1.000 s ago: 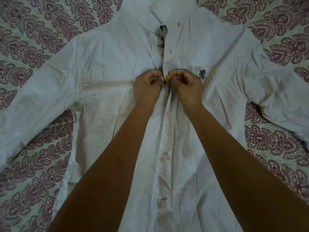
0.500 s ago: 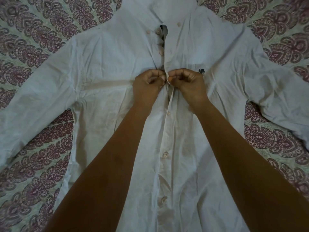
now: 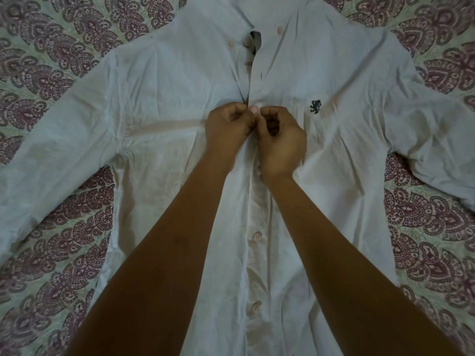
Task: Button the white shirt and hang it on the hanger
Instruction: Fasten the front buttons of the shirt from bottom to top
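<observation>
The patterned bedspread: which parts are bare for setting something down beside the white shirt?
Bare paisley bedspread shows lower left, between body and sleeve of the white button-up shirt, and likewise lower right; smaller strips flank the collar. The chest placket is crowded: left hand and right hand pinch it.

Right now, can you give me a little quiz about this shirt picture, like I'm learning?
1. True or false: the shirt lies spread out on a patterned bedsheet.
2. Pick one: where is the little dark logo? A: on a sleeve. B: on the chest, near the right hand. C: on the bedsheet.
3. Short answer: is the shirt closed up by the collar?

Key: 1. True. 2. B. 3. No, it gapes open there.
</observation>
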`<state>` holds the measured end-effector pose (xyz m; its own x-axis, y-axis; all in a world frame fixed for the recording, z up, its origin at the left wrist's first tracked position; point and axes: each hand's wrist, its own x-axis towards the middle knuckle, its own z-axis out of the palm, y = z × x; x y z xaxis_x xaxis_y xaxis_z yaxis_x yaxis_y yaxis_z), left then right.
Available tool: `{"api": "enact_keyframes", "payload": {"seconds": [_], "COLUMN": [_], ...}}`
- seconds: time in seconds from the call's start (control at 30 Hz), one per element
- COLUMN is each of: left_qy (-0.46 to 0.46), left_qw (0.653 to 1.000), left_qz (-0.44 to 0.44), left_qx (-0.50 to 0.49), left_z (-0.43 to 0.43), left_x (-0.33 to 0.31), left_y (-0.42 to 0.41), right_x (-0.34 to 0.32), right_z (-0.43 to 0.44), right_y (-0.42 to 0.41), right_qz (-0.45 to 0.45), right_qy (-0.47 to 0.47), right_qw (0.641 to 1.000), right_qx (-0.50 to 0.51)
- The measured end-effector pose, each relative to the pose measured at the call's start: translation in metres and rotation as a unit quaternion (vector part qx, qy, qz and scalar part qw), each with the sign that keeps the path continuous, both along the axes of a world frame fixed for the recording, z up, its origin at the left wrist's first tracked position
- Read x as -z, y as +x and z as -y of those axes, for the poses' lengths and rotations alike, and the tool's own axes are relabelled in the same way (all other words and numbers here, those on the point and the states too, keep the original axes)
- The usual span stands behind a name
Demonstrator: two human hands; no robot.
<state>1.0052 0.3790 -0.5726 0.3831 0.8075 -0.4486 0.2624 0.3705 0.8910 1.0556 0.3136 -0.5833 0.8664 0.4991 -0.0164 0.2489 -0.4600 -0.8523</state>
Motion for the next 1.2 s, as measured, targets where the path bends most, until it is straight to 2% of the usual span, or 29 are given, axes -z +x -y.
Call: {"api": "enact_keyframes", "payload": {"seconds": [0.13, 0.27, 0.43, 0.5, 0.63, 0.83, 1.03, 1.2], "left_qy": [-0.009, -0.002, -0.004, 0.004, 0.01, 0.039, 0.069, 0.066], "left_qw": [1.0, 1.0, 0.999, 0.999, 0.999, 0.996, 0.987, 0.987], "left_qz": [0.003, 0.008, 0.015, 0.004, -0.013, -0.065, -0.116, -0.116], "left_qx": [-0.014, -0.021, -0.036, -0.037, -0.045, -0.054, -0.083, -0.089], "left_z": [-0.001, -0.001, 0.0, 0.0, 0.001, 0.0, 0.005, 0.008], "left_x": [0.001, 0.003, 0.004, 0.005, 0.001, 0.0, -0.003, -0.002], "left_y": [0.001, 0.0, 0.001, 0.002, 0.002, 0.009, 0.015, 0.016], "right_x": [0.001, -0.005, -0.013, -0.011, -0.004, -0.002, -0.005, -0.006], "right_z": [-0.002, -0.005, -0.012, -0.011, 0.005, 0.008, 0.004, 0.004], "right_y": [0.004, 0.017, 0.043, 0.043, 0.024, -0.001, -0.004, -0.001], "right_qz": [-0.053, -0.126, -0.291, -0.269, -0.122, 0.005, 0.022, 0.02], "right_qy": [0.036, 0.013, -0.017, -0.008, -0.002, 0.002, -0.028, 0.007], "right_qw": [0.998, 0.992, 0.954, 0.96, 0.989, 1.0, 0.999, 0.999], "right_qx": [-0.004, -0.024, -0.064, -0.071, -0.087, -0.029, -0.023, -0.031]}}
